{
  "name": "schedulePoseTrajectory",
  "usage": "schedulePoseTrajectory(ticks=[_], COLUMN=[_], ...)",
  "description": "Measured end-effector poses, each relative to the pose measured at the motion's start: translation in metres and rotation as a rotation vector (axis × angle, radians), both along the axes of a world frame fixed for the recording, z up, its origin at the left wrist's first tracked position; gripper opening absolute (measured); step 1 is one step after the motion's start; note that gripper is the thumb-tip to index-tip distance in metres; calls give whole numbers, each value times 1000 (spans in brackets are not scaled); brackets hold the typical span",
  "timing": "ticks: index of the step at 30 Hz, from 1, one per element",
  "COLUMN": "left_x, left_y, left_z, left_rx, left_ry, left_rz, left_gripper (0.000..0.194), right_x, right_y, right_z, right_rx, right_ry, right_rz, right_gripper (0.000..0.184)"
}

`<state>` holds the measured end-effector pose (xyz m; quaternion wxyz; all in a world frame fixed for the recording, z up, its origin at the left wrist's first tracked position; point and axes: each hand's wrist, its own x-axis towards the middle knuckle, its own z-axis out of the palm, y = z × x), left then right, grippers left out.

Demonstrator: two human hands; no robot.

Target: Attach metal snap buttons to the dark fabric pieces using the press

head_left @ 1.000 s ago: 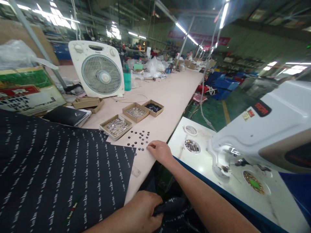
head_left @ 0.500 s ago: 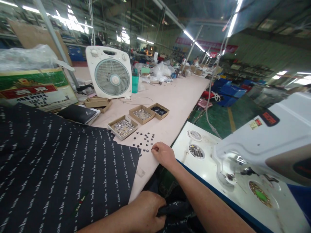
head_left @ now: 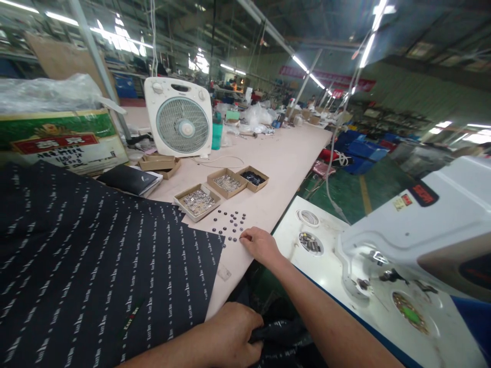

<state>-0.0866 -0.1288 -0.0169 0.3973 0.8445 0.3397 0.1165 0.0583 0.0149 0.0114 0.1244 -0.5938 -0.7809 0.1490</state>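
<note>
My right hand (head_left: 260, 244) reaches over the table's near edge, its fingers pinched together at the closest of several small dark snap buttons (head_left: 231, 226) laid out on the tabletop. Whether a button is between the fingertips I cannot make out. My left hand (head_left: 230, 337) is low at the bottom, closed on a fold of black fabric (head_left: 282, 332) below the table edge. A large stack of black fabric pieces with white lettering (head_left: 99, 271) covers the table to the left.
Three small cardboard trays of metal snap parts (head_left: 226, 185) stand beyond the buttons. A white box fan (head_left: 180, 121), a teal cup (head_left: 217, 135) and a printed carton (head_left: 57, 140) stand behind. A white snap press machine (head_left: 433, 225) and its white base (head_left: 326, 255) are at the right.
The view has shifted slightly, so everything sits a little further right. My right hand stays at the near buttons, fingers pinching. My left hand keeps its hold on the fabric.
</note>
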Motion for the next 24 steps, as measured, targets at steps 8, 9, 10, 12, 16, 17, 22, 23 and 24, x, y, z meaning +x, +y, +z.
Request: schedulePoseTrajectory(ticks=[8,9,10,12,16,17,22,23,24], left_x=[0,0,0,0,0,0,0,0,0], left_y=[1,1,1,1,1,1,1,1,0], left_z=[-3,-2,-2,-1,-1,-2,-6,-7,-7], left_rx=[24,20,17,14,19,17,24,27,30], left_ry=[21,23,24,16,11,15,5,9,16], left_rz=[-9,-9,-11,-17,-11,-11,-18,-16,-13], left_gripper=[12,12,12,11,11,11,11,11,12], right_x=[-1,-1,-1,-2,-4,-5,-8,-8,-7], right_y=[-1,-1,-1,-2,-1,0,11,11,12], right_z=[4,5,5,6,7,7,7,7,7], right_rx=[5,3,1,-4,-26,-39,-125,-129,-127], right_ry=[-34,-35,-36,-39,-40,-37,-6,3,11], right_rz=[27,24,22,17,-18,-40,-156,-161,-157], right_gripper=[15,15,15,17,20,19,13,13,14])
